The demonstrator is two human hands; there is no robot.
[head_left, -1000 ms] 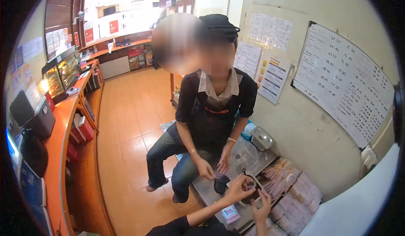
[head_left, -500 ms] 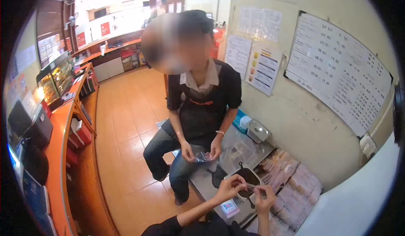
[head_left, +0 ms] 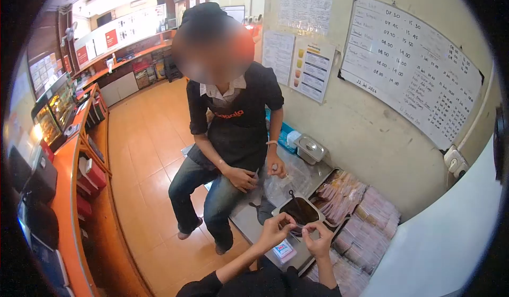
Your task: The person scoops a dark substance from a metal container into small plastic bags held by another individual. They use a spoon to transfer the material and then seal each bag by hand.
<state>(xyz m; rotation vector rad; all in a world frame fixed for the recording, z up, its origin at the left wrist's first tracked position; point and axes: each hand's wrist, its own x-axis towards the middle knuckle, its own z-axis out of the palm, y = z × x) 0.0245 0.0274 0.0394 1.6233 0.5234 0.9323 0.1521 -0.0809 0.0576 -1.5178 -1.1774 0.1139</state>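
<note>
My left hand (head_left: pixel 275 230) and my right hand (head_left: pixel 318 239) are close together, fingertips pinched on a small clear plastic bag (head_left: pixel 300 226). The bag is mostly hidden by my fingers. Just beyond them stands a metal pan (head_left: pixel 317 210) of dark brown sauce, with a dark-handled ladle (head_left: pixel 292 196) in it. A pink and white pack (head_left: pixel 284 251) lies on the metal table below my left wrist. Right of my right hand are stacks of flat, pinkish filled packets (head_left: pixel 366 241).
A co-worker (head_left: pixel 228 127) sits on the table's far end, beside loose clear plastic (head_left: pixel 290 183). Behind are a lidded steel container (head_left: pixel 311 148) and a blue tray (head_left: pixel 275 124). A whiteboard (head_left: pixel 408 69) hangs on the right wall. An orange counter (head_left: pixel 66 164) runs along the left.
The co-worker's hands have parted from the clear bag they both held; one now rests near the lap, the other by the loose plastic. My hands stay pinched, drawn slightly closer together. The view has shifted.
</note>
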